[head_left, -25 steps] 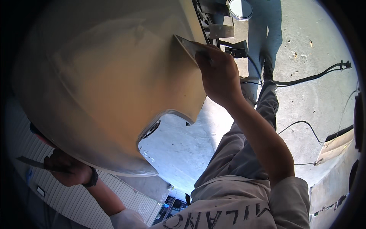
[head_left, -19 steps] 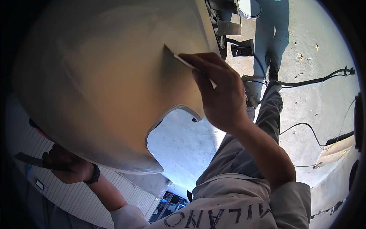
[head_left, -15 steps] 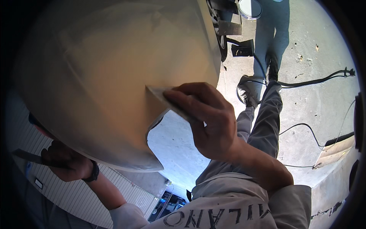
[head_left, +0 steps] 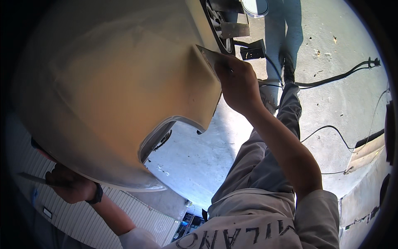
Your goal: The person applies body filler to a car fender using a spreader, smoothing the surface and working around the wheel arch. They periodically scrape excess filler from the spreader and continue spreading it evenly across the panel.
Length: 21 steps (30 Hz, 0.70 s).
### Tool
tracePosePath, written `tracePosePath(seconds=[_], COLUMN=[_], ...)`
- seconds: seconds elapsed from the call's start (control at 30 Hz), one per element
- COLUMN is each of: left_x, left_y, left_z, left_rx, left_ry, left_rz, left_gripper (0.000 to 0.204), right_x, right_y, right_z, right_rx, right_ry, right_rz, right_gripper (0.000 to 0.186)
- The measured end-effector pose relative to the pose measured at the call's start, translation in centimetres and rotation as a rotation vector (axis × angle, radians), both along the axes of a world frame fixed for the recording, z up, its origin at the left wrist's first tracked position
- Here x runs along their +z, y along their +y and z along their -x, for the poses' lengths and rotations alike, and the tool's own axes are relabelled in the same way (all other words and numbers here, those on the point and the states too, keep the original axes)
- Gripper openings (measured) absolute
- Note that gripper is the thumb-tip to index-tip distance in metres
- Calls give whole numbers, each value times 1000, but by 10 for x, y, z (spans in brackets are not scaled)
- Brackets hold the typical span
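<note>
A large curved car body panel (head_left: 107,83), sanded-looking in beige and grey, fills the upper left. It has a rounded cut-out at its lower right edge. My right hand (head_left: 240,85) is closed around a thin flat filler spreader (head_left: 208,59), whose edge lies against the panel near its right side. Past the panel's lower left edge, my left hand (head_left: 72,184) grips a flat, thin-bladed tool (head_left: 32,178), seen nearly edge-on; its exact kind is unclear. A dark band (head_left: 97,194) circles my left wrist.
A wheel (head_left: 219,25) shows behind the panel's upper right edge. Nearby are a round tin (head_left: 255,7) and a small black box (head_left: 253,53) on the concrete floor. Black cables (head_left: 331,80) run across the floor around my feet. Cardboard (head_left: 365,154) lies at the far right.
My right hand has moved up and right with the spreader, toward the panel's right edge. The panel appears shifted left in view. My left hand still holds its tool, now turned more edge-on.
</note>
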State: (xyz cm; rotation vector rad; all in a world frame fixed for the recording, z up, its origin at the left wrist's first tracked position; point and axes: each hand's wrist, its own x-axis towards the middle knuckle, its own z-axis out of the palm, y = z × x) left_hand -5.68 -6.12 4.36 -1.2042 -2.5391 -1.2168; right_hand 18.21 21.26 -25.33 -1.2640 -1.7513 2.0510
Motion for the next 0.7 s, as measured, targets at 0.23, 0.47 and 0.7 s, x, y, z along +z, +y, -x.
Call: tracePosePath(seconds=[0.23,0.47,0.7], left_x=[-5,-9,-8], left_y=[0,15,8], left_z=[-8,-19,-13], left_rx=[3,93,54], left_ry=[290,290,276], left_rz=[159,148,100], left_gripper=[36,37,31], right_x=[6,45,-8], right_y=[2,-10,30], right_z=[27,12,22], right_rx=[-14,78,57], right_ry=[6,216,-99], right_rz=[-109,-40,67], right_gripper=[27,31,24])
